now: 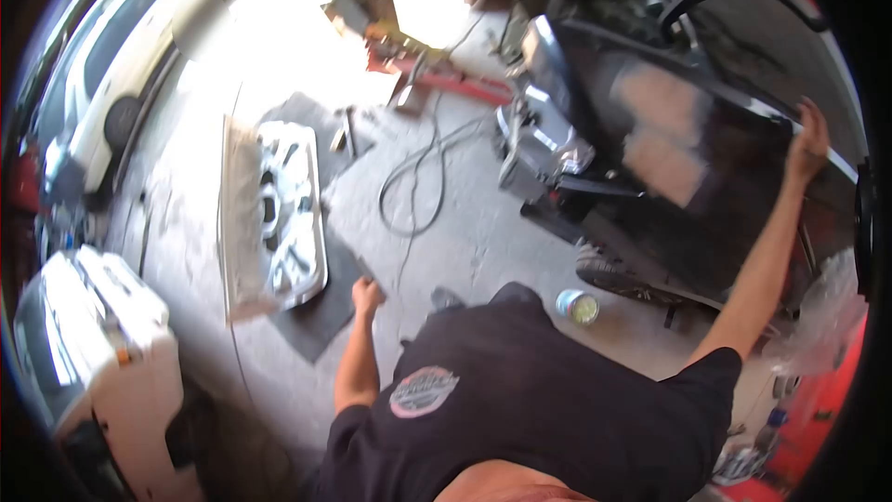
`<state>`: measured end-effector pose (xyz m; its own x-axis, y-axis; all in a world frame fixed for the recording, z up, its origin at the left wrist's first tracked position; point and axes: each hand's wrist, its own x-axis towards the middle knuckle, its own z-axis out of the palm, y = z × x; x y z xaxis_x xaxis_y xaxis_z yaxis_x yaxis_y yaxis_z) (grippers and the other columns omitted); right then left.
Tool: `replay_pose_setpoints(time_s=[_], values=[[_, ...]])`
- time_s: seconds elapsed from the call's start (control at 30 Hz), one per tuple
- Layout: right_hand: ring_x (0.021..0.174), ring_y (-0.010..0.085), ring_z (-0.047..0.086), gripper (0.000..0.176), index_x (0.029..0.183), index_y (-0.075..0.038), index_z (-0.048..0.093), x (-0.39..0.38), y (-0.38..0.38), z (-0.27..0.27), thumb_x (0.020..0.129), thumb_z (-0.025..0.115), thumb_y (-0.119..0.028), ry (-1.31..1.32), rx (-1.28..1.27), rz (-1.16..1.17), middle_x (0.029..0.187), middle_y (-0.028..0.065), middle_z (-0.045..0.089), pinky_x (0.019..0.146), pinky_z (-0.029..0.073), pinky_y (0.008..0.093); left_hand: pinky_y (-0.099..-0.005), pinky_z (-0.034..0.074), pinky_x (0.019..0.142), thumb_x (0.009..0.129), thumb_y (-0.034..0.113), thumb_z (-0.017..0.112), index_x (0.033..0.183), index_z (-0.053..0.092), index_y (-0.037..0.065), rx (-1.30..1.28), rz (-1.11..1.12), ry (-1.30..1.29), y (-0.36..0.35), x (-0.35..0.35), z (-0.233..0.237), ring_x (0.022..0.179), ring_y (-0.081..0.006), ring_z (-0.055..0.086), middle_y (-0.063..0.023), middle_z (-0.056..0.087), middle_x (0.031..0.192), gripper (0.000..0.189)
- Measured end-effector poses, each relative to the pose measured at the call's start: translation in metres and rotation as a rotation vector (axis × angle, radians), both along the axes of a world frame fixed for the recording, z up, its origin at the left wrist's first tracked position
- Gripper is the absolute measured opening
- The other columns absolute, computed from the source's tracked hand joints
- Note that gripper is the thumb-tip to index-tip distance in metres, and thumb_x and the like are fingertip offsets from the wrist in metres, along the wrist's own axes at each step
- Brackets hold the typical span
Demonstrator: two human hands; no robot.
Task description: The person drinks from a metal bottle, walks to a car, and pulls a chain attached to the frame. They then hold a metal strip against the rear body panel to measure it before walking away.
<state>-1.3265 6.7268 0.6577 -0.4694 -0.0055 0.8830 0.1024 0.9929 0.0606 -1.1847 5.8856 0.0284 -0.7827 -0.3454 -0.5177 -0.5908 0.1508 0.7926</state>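
Where your right hand (806,139) sits: fingers hooked over the top edge of the black car panel (688,149), likely to steady it upright.
Left hand (367,296): low by your hip, curled shut around what looks like a thin dark tool (363,269), probably kept clear of the paint.
Black car panel: standing to your right, glossy face toward you.
Floor (465,242): white door shell (279,214) lying flat on a dark mat (321,321), seemingly to spare it from scratches.
Count: one panel, one door shell, one can (578,307), one looped cable (418,181), one white car (111,84).
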Motion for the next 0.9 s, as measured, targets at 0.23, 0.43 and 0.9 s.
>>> replay_pose_setpoints(time_s=[0.23,0.43,0.9], values=[[0.078,0.0295,0.066,0.013,0.093,-0.002,0.072,-0.028,-0.376,-0.153,0.084,0.063,-0.004,-0.493,-0.415,0.824,0.085,0.0125,0.067,0.071,0.053,0.0396,-0.0361,0.055,0.046,0.08,0.0,0.051,0.085,0.067,-0.009,-0.016,-0.055,-0.107,-0.027,-0.061,0.028,0.054,-0.0225,0.068,-0.015,0.066,0.066,0.019],[0.073,0.022,0.07,0.026,0.108,0.0,0.076,-0.143,-0.531,-0.353,0.091,0.067,-0.017,-1.325,-0.827,1.019,0.078,0.0138,0.072,0.071,0.055,0.0346,-0.0351,0.056,0.048,0.081,0.003,0.055,0.082,0.065,-0.009,-0.007,-0.037,-0.111,-0.053,-0.088,0.046,0.055,-0.0222,0.068,-0.0154,0.067,0.067,0.016],[0.061,0.0136,0.066,0.03,0.108,0.001,0.075,-0.352,-0.69,-0.568,0.089,0.06,-0.017,-1.889,-1.123,0.847,0.073,0.0064,0.071,0.053,0.052,0.0294,-0.0395,0.06,0.049,0.084,0.001,0.06,0.089,0.061,-0.002,0.197,0.55,-0.396,-0.124,-0.083,0.062,0.062,-0.0255,0.07,-0.0141,0.066,0.074,0.006]])
